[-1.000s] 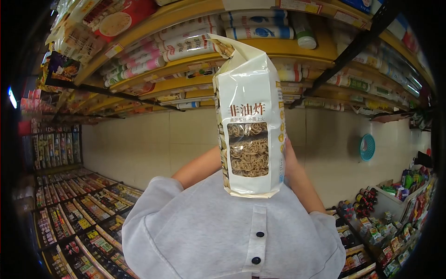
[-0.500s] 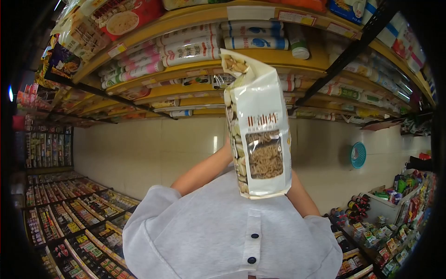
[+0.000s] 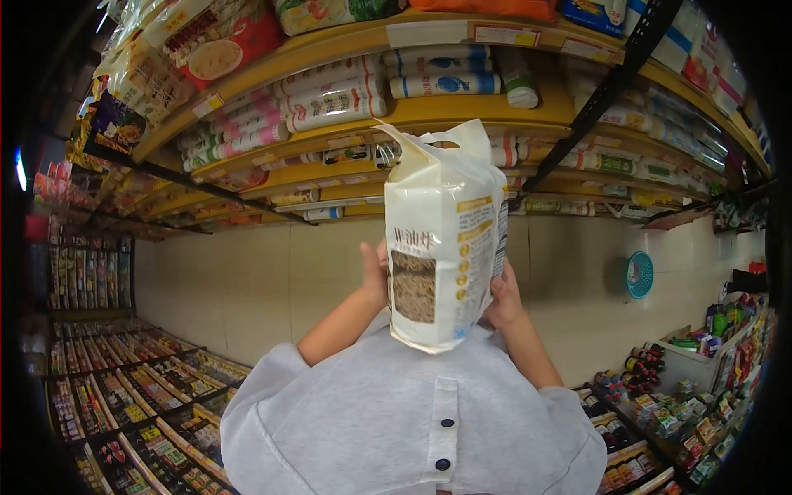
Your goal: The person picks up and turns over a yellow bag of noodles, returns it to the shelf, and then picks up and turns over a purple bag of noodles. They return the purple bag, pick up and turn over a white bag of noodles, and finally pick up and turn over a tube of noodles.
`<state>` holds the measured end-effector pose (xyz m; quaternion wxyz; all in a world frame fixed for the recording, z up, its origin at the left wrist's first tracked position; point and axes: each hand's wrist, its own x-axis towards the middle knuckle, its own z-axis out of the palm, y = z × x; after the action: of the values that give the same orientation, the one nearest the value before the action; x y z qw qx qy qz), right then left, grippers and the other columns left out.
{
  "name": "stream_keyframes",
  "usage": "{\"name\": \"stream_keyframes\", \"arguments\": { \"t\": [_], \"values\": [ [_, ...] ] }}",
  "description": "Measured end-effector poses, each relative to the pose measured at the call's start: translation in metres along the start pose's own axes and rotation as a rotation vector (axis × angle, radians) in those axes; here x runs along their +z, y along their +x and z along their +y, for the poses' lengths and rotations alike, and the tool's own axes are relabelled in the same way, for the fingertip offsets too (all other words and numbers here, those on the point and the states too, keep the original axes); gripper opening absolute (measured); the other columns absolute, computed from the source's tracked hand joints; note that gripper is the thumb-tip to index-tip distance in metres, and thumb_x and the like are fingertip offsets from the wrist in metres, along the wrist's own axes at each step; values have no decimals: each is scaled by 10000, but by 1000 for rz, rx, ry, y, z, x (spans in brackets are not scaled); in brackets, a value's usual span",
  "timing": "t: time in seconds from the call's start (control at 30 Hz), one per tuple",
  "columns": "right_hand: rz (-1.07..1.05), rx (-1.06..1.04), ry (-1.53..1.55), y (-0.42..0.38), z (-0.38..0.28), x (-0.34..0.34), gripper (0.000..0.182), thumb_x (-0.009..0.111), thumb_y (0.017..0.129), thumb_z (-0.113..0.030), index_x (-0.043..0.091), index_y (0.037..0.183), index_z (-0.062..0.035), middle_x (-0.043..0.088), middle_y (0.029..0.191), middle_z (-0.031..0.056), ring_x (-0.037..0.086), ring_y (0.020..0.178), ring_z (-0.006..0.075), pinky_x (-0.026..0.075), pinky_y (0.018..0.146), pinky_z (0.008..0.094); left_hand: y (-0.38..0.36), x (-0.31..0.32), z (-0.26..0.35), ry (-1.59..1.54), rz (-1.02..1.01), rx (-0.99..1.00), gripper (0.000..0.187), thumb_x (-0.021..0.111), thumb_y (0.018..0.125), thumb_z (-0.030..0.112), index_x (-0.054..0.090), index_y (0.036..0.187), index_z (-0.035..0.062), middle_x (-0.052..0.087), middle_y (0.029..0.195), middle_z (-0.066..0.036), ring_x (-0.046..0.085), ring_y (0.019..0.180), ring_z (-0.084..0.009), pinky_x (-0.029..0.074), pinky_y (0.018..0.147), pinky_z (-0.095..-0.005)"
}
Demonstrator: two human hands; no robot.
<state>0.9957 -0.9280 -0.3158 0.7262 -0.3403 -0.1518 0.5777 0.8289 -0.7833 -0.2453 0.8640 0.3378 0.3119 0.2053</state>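
Note:
A white bag of dried noodles [image 3: 450,272] stands upright in front of my chest. It has a clear window with brownish noodles behind it, Chinese lettering, a side panel with yellow round marks, and a carry hole in its crimped top. My left hand [image 3: 375,274] is at its left side, thumb sticking up and the other fingers hidden behind the bag. My right hand [image 3: 505,299] grips the right side near a striped barcode, its fingertips partly out of sight.
Yellow-edged shelves [image 3: 330,153] ahead hold wrapped rolls of noodles [image 3: 330,103] and bigger bags. A black upright post [image 3: 569,153] divides them. On the tiled floor to the right sits a turquoise basket [image 3: 638,275]. Packed product racks [image 3: 132,388] stand at lower left, and goods fill the right side.
The bag has turned, its windowed face swinging left and its side panel with the barcode coming into view. Both hands, mostly hidden behind it before, now show at its sides.

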Motion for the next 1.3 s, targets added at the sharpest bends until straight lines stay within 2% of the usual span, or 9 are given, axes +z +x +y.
{"name": "stream_keyframes", "arguments": {
  "t": [0.07,0.1,0.13,0.2,0.23,0.57,0.77,1.03,1.3],
  "values": [
    [96,-125,-51,1,-7,7,994,821,673,-403,296,1413,4,474,1330,71,468,1210,185,360,1022,317,1,-1,5,192,-123,235,1164,466,663,859,243,1431,13,426,1382,-142,459,1242,-235,401,1028,-405],
    [95,-130,-48,2,-10,10,994,821,673,-403,296,1413,4,474,1330,71,468,1210,185,360,1022,317,5,-10,1,124,-179,245,1125,667,681,702,200,1438,14,420,1374,-129,440,1248,-218,378,1039,-388],
    [126,-206,-129,2,-14,12,998,817,685,-383,275,1420,20,466,1336,85,463,1213,188,354,1026,317,6,-8,3,127,-180,245,1125,667,681,702,200,1438,14,420,1374,-129,440,1248,-218,378,1039,-388],
    [158,-278,-211,1,-21,16,1003,813,697,-364,254,1427,37,459,1342,98,459,1217,191,349,1030,317,7,0,7,307,-159,283,1078,784,687,522,203,1436,10,424,1365,-129,428,1254,-223,360,1042,-374],
    [186,-311,-256,0,-23,17,1020,812,698,-366,236,1429,52,451,1347,115,456,1221,197,347,1032,319,7,1,7,290,-146,262,1037,803,697,433,209,1432,8,435,1350,-131,432,1249,-232,353,1038,-372],
    [231,-475,-468,1,-35,19,997,795,725,-332,220,1419,94,441,1342,157,462,1213,217,353,1026,324,18,7,17,376,-155,240,945,767,742,333,208,1436,18,452,1324,-159,443,1233,-246,357,1036,-392],
    [239,-452,-460,8,-34,13,966,787,737,-317,233,1409,100,457,1324,166,470,1204,221,355,1023,328,23,14,23,423,-104,231,952,774,740,308,195,1440,24,465,1303,-155,459,1209,-248,374,1022,-389],
    [246,-445,-525,11,-39,17,948,790,734,-299,246,1396,108,469,1303,179,474,1195,229,355,1022,337,23,19,29,410,-65,217,924,820,698,285,258,1384,25,497,1280,-157,492,1188,-256,418,991,-398],
    [230,-456,-544,18,-40,13,946,797,727,-298,258,1392,103,462,1311,178,470,1198,233,351,1026,342,25,23,33,389,-27,198,858,803,724,231,275,1365,16,520,1258,-169,523,1163,-260,440,973,-401]
  ]
}}
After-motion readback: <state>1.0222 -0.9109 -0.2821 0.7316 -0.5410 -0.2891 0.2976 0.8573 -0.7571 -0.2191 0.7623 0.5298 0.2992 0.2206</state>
